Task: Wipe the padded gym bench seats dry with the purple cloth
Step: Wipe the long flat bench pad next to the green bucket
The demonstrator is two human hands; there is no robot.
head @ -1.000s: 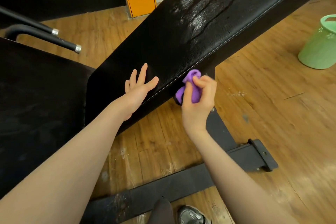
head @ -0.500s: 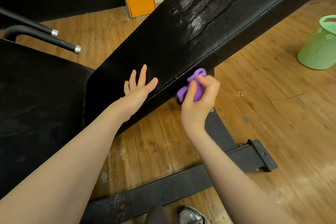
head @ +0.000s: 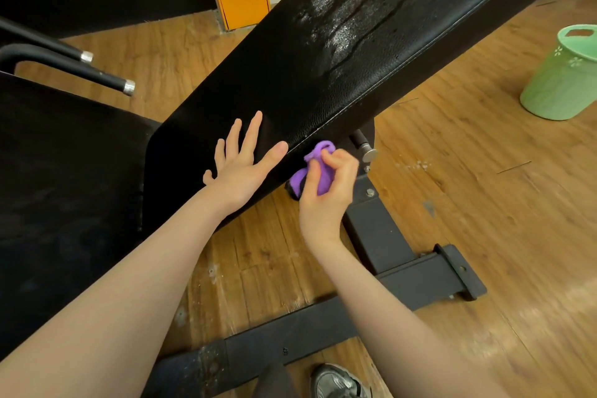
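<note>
Sliding back along the bench's side edge, the right hand point(head: 326, 191) has carried the purple cloth point(head: 318, 168) nearer the left hand point(head: 244, 168).

Fingers curl round the bunched, fuzzy cloth against the inclined bench pad point(head: 290, 97); the left palm lies flat, fingers spread. Farther up the pebbled vinyl, wet streaks point(head: 342, 26) glisten, so its top is probably unwiped.

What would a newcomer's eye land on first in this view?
Probably the purple cloth, bunched in the right hand against the side edge of the long black bench pad, right of the left hand lying flat on the pad's near end. Next, the wet streaks glistening farther up that pad, then the green bucket on the wooden floor at far right.
</note>
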